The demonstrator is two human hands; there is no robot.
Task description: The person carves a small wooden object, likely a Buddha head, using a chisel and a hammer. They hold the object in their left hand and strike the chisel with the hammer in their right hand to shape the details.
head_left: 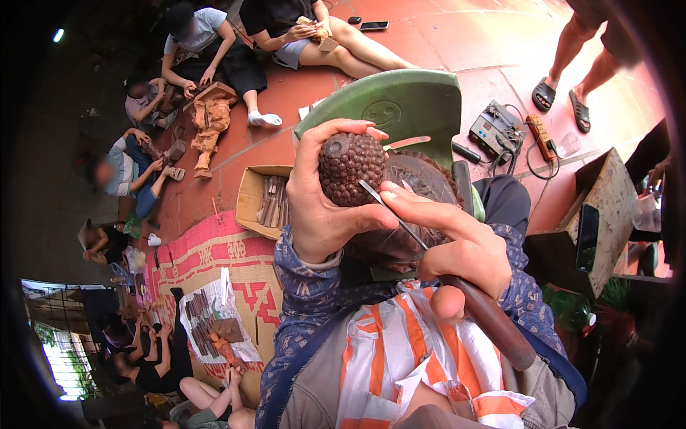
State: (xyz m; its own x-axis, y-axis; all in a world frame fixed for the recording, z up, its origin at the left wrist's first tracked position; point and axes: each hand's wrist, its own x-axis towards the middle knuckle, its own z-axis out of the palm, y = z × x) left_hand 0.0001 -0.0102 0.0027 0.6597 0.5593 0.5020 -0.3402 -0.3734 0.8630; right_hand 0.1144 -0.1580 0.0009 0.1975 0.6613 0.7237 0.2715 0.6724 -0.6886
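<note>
My left hand [318,218] is wrapped around a dark brown wooden carving [351,168] covered in rows of round knobs, with a flat round end at its upper left. My right hand [464,250] grips a carving chisel [496,325] with a thick reddish-brown handle and a slim metal blade. The blade's tip meets the lower right of the knobs, close to my left thumb. Behind my hands sits a larger dark brown shape [421,182] that looks wrapped in clear plastic; whether the knobbed piece joins it, I cannot tell. An orange-and-white striped cloth [400,336] covers my lap.
A green plastic chair [421,93] stands just ahead. Left are a box of tools [246,204] and chisels on a white sheet [232,336]. Right are a grey electrical unit [493,129], a power strip [541,136] and a phone [587,238] on a worn block. Several people sit around.
</note>
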